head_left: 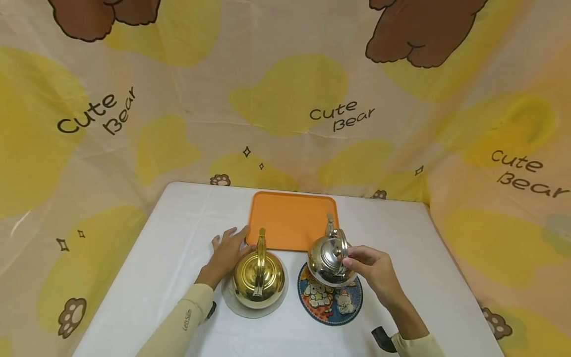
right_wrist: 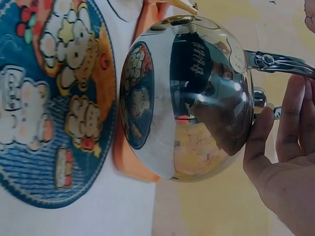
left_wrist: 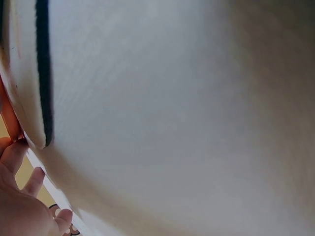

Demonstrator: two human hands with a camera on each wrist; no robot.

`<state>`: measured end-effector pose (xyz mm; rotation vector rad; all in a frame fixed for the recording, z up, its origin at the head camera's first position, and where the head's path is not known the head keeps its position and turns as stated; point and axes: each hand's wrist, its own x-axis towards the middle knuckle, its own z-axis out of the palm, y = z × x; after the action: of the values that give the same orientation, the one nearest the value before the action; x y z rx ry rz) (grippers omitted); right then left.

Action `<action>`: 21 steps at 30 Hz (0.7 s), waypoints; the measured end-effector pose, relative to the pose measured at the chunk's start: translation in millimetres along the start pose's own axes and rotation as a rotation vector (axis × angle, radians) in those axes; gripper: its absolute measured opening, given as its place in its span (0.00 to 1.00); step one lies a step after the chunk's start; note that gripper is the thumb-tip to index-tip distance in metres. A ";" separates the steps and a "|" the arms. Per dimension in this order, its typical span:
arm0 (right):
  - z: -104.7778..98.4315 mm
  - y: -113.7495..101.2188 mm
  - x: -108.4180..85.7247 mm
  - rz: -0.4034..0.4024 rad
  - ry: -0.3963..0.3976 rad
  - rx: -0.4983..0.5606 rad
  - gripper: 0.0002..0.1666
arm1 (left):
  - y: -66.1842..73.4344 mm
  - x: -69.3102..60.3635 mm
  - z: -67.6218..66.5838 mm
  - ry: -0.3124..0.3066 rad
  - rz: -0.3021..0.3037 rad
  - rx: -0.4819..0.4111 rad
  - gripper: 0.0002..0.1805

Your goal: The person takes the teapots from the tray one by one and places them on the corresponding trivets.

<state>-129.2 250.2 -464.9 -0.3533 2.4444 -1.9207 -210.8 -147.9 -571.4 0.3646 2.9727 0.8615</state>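
Note:
A silver teapot (head_left: 330,260) hangs over the far part of a round cartoon-printed mat (head_left: 330,310), its spout toward the tray. My right hand (head_left: 374,272) holds the teapot by its handle, and a gap shows under its base in the right wrist view. To the left, a gold teapot (head_left: 258,280) stands on a round pale mat (head_left: 252,313). My left hand (head_left: 228,255) is beside it with fingers spread, its fingertips at the left edge of an orange tray (head_left: 290,220). Whether they touch the tray is unclear.
The white table (head_left: 192,218) extends around these things. Printed "Cute Bear" cloth (head_left: 285,99) rises behind its back edge and along the sides. A mat's dark rim (left_wrist: 44,73) shows in the left wrist view.

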 end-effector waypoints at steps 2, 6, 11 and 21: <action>-0.8 2.7 -4.8 0.000 0.000 0.010 0.11 | -0.2 -0.2 0.2 0.002 0.001 -0.003 0.43; -1.5 6.4 -13.0 -0.003 0.001 0.027 0.10 | -0.9 -0.1 1.1 0.007 0.005 -0.001 0.43; 0.0 7.6 -21.8 0.010 0.010 0.029 0.09 | -1.8 0.1 1.7 0.002 0.004 -0.005 0.43; 6.2 12.1 -36.9 0.097 0.020 0.042 0.09 | -0.1 -0.7 0.5 -0.005 -0.013 0.000 0.43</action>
<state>-94.4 253.7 -482.8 -0.2111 2.3807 -1.9422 -210.1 -147.9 -572.0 0.3465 2.9666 0.8583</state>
